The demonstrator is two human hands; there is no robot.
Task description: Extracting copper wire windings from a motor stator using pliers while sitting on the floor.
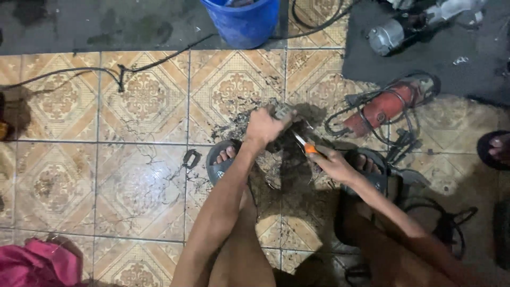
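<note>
A metal part, grey and lumpy, sits on the patterned tile floor under the left hand, which is closed over its near side and hides most of it, so its shape is hard to make out. Just right of the part, the right hand is wrapped tight around an orange-handled tool whose pale tip points up toward the part; whether the tip touches the part cannot be told, as shadow and dark grime blur that spot. Below the part, both feet rest in dark sandals, the right one largely covered by the right forearm. Dark shavings and dirt lie scattered around the part. To the right of the part lies a red power tool wound in its black cord. Above the part stands a blue bucket, cut off by the top edge, and up to the right a grey motor lies on a dark mat. Far right of the part, another person's foot is cut by the frame. Pink cloth shows far down to the left
</note>
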